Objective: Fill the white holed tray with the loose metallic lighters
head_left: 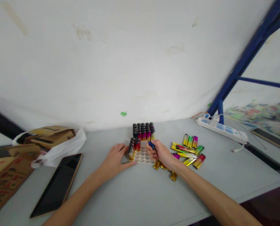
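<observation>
As left fingers [121, 148] splay at tray [143, 156], right fingers [152, 153] clasp apparent lighter [151, 144].

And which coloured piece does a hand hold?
The blue piece, gripped in the right hand; the others stand in rows or lie loose.

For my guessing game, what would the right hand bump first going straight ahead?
Probably the upright red tubes in the tray, though the right hand might pass above; depth is unclear.

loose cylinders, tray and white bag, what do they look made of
Loose cylinders: probably metal or foil-wrapped, glossy, with bright metallic highlights.
Tray: likely matte moulded plastic, pale with regular wells; pulp possible.
White bag: apparently thin, slightly shiny plastic, from its creases.
</observation>
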`<action>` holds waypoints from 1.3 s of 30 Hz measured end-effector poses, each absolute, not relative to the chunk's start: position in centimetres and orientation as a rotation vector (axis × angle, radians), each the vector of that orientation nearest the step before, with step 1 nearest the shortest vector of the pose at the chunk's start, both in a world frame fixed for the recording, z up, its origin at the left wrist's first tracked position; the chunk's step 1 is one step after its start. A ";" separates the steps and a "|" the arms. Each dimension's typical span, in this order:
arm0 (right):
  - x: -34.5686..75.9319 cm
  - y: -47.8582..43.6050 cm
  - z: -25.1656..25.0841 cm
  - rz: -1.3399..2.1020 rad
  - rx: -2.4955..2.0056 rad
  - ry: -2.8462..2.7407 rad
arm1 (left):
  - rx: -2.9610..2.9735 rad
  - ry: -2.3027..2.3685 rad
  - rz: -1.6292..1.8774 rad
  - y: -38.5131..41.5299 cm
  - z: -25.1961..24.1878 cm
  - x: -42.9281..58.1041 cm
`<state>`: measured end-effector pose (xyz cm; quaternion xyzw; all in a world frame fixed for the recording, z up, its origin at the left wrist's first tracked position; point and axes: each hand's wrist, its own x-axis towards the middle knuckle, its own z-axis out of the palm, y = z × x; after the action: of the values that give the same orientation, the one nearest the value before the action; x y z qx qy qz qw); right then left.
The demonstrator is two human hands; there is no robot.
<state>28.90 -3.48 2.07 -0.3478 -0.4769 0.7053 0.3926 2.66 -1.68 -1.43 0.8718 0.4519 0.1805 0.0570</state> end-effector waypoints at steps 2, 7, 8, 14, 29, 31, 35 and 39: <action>29.0 -3.5 2.2 1.771 -0.888 -1.234 | 2.642 1.376 0.546 -1.7 -1.5 2.7; 29.3 -4.0 2.7 1.599 -0.828 -1.425 | 2.624 1.361 0.577 -1.9 -1.3 2.8; 29.4 -4.1 2.8 1.516 -0.848 -1.496 | 2.620 1.356 0.583 -2.0 -1.2 2.9; 30.2 -4.5 3.3 0.707 -0.958 -1.935 | 2.612 1.359 0.559 -2.2 -0.8 3.1; 28.9 -3.6 1.3 0.496 -1.067 -2.177 | 2.617 1.346 0.600 -2.1 -1.1 3.1; 28.6 -3.6 1.3 0.418 -1.095 -2.208 | 2.614 1.341 0.620 -2.1 -1.1 3.0; 27.6 -4.0 1.2 0.366 -1.148 -2.223 | 2.617 1.347 0.606 -2.0 -1.2 2.9; 27.1 -4.1 1.6 0.284 -1.162 -2.283 | 2.628 1.354 0.610 -1.7 -1.7 2.7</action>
<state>27.11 -4.13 1.57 -0.4331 -0.8507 0.1058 0.2786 2.75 -1.74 -1.65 0.8689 0.4478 0.2016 0.0616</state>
